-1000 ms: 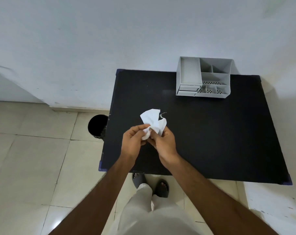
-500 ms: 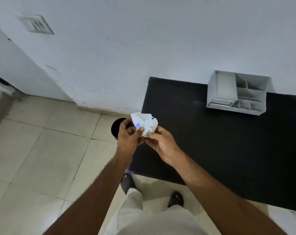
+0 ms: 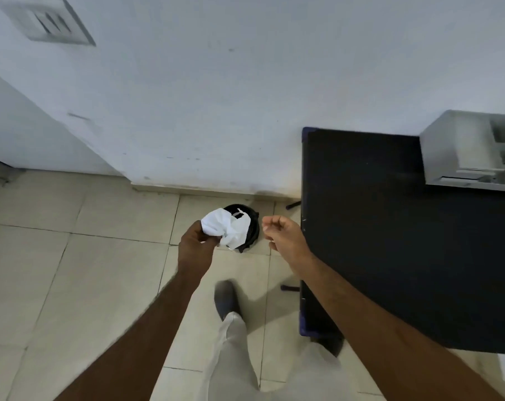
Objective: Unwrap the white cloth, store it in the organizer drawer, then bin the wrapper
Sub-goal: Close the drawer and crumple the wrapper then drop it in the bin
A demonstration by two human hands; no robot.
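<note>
My left hand (image 3: pixel 194 247) pinches a crumpled white wrapper (image 3: pixel 228 228) and holds it over the black round bin (image 3: pixel 252 224) on the floor. My right hand (image 3: pixel 283 234) hovers just right of the bin, fingers loosely curled, holding nothing. The grey organizer (image 3: pixel 471 151) stands at the back of the black table (image 3: pixel 390 241), cut off by the right edge of the view. The white cloth is not visible.
A white wall with a vent (image 3: pixel 47 23) rises behind the bin. Beige floor tiles (image 3: pixel 71 285) spread to the left. My leg and shoe (image 3: pixel 225 299) stand beside the table's left edge.
The view swung left toward the floor. My right hand let go of the white bundle, and my left hand carried it off the table to above the bin.
</note>
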